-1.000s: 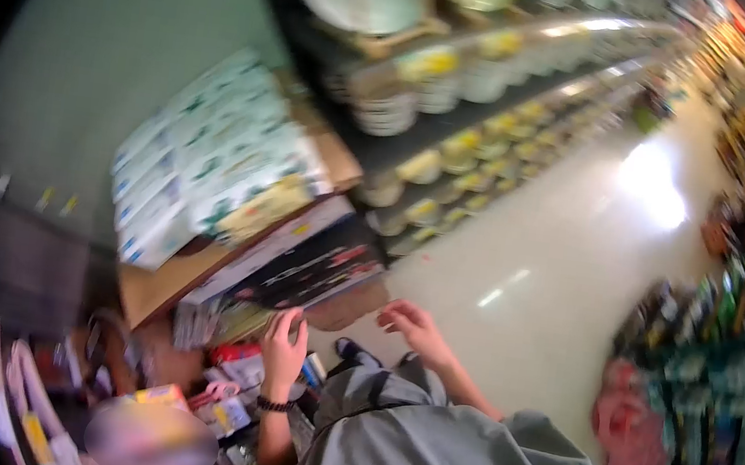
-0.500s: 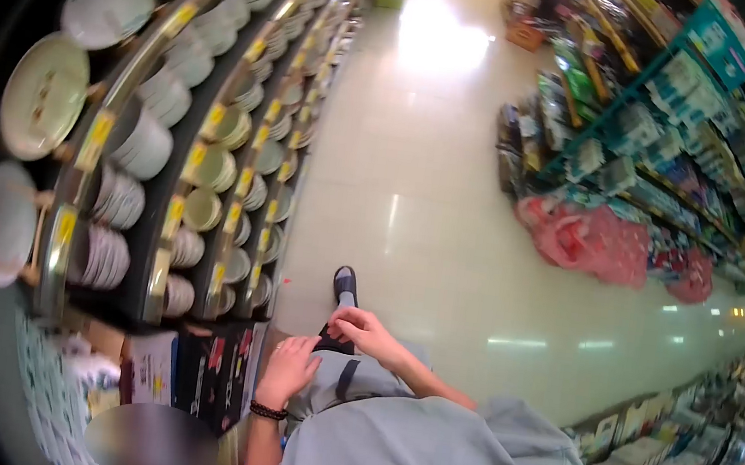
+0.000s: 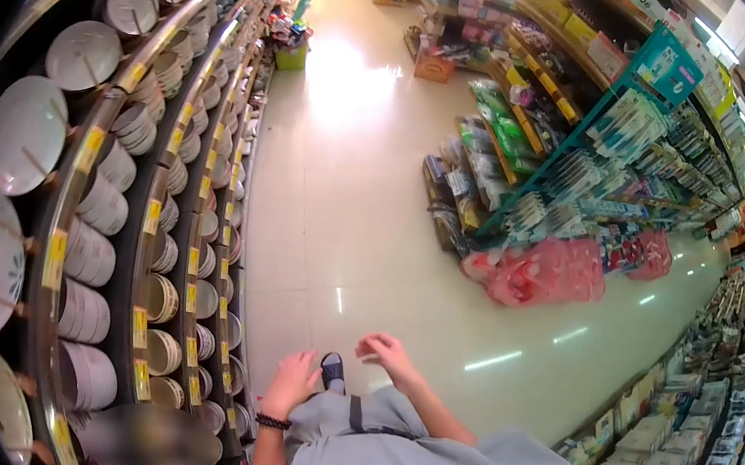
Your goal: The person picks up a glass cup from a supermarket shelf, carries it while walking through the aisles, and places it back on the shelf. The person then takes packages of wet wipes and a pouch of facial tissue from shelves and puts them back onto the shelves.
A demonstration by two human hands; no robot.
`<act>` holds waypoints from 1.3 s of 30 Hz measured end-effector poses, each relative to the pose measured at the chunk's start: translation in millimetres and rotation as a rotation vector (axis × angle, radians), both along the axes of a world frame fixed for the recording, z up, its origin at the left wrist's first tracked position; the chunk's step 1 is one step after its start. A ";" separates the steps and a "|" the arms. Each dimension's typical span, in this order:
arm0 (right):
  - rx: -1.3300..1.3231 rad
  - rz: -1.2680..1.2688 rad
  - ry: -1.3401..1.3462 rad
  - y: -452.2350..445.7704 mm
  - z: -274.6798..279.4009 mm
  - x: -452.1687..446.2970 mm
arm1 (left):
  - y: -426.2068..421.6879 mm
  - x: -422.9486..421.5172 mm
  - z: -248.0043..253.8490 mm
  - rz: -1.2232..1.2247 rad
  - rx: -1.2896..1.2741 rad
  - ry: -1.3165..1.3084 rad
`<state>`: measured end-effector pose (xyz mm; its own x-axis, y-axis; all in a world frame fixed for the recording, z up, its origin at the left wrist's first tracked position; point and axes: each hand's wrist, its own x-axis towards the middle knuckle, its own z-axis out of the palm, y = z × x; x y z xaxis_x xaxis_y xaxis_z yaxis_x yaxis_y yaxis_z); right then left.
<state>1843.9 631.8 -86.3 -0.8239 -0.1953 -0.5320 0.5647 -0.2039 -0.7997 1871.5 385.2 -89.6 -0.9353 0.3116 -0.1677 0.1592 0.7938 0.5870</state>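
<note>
My left hand (image 3: 291, 382) hangs in front of my body with its fingers loosely stretched and nothing in it. A dark beaded bracelet (image 3: 273, 422) circles that wrist. To its right, my right hand (image 3: 385, 353) is held out over the floor, fingers apart and holding nothing. The two hands do not touch each other. Below and between them shows a sandal (image 3: 332, 370) on one foot. Nearest to my left hand are the stacked bowls (image 3: 162, 353) on the shelf at the left, which it does not touch.
Tiered shelves on the left carry bowls and upright plates (image 3: 24, 136), with yellow price tags (image 3: 54, 258). A pale tiled floor (image 3: 329, 209) runs ahead. At right stands a teal display rack (image 3: 581, 128), with pink plastic-wrapped goods (image 3: 540, 272) low beside it. Packaged goods (image 3: 655, 434) line the lower right.
The view has shifted forward along the aisle and tilted up, showing more floor ahead. My hands, close together before, are now farther apart, with the right hand's fingers more extended.
</note>
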 end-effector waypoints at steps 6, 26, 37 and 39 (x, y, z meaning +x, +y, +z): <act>-0.073 -0.187 -0.011 5.9 3.1 -87.1 | -2.2 -105.5 -14.2 -0.129 -0.047 0.033; -0.453 -0.418 -0.133 62.8 -46.1 -513.0 | 77.2 -511.0 -1.0 -0.159 0.164 -0.089; -0.390 -0.426 -0.145 93.9 -37.7 -684.3 | 122.7 -714.1 -11.0 -0.244 0.260 -0.100; -0.362 -0.424 -0.122 97.6 -42.6 -714.4 | 130.2 -754.5 -18.6 -0.249 0.299 -0.152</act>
<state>1129.5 729.3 -128.9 -0.8064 -0.0483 -0.5893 0.4578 -0.6818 -0.5706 1117.0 515.5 -108.2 -0.7970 0.5806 -0.1664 0.2180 0.5334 0.8173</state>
